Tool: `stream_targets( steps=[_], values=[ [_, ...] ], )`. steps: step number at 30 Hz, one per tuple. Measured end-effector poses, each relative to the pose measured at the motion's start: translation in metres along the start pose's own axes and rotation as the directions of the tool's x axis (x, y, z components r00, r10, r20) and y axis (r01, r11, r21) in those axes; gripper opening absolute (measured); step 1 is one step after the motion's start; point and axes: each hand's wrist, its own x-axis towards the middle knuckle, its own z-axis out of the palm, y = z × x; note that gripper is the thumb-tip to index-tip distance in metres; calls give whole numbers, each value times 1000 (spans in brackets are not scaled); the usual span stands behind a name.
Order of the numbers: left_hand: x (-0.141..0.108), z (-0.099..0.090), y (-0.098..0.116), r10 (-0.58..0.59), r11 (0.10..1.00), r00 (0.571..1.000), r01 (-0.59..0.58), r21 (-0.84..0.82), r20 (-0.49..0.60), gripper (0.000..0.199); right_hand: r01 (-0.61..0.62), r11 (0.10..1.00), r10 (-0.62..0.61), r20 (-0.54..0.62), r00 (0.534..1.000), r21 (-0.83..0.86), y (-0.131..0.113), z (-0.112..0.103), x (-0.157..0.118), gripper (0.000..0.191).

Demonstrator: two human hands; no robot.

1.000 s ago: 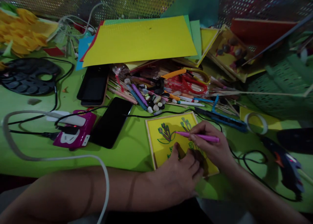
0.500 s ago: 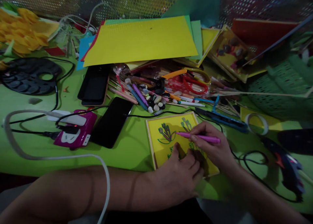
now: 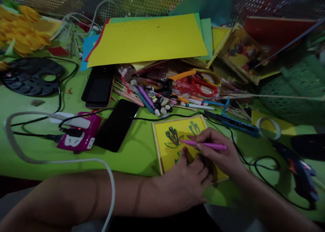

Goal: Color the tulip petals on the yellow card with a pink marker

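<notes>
A yellow panel with a thin wooden frame (image 3: 157, 147) lies on the green table near me. Flowers outlined in green, some filled with pink and purple, are drawn on it. My right hand (image 3: 218, 151) pinches a pink marker (image 3: 210, 145), its tip at a leaf of the upper-left flower drawing (image 3: 173, 137). My left hand (image 3: 186, 179) lies spread over the lower part of the panel, fingers apart, holding it down and covering part of the drawings.
Left of the panel are a black phone (image 3: 118, 125) and a magenta power socket (image 3: 81, 130) with cables. Behind lie pebbles (image 3: 164, 103), markers, scissors (image 3: 204, 85) and yellow paper (image 3: 149, 41). A utility knife (image 3: 233, 123), tape roll (image 3: 268, 128) and glue gun (image 3: 296, 171) are on the right.
The marker tip has shifted slightly left and down, from the leaf's upper edge to inside it. My left hand stays in place on the panel. The view has shifted slightly.
</notes>
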Motion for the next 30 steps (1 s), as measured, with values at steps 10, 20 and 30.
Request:
stream_targets(
  steps=[10,20,30],
  values=[
    [0,0,-1,-2,1000,1000,2,-19,5,56,18,1000,-19,65,998,15,0,0,-1,11],
    [1,-3,-2,4,1000,1000,-4,7,-7,54,-2,1000,2,5,1000,7,0,1,0,14],
    [-1,0,-1,6,1000,1000,-6,6,1,57,24,999,-27,-88,996,-37,-6,3,2,11]
  ],
)
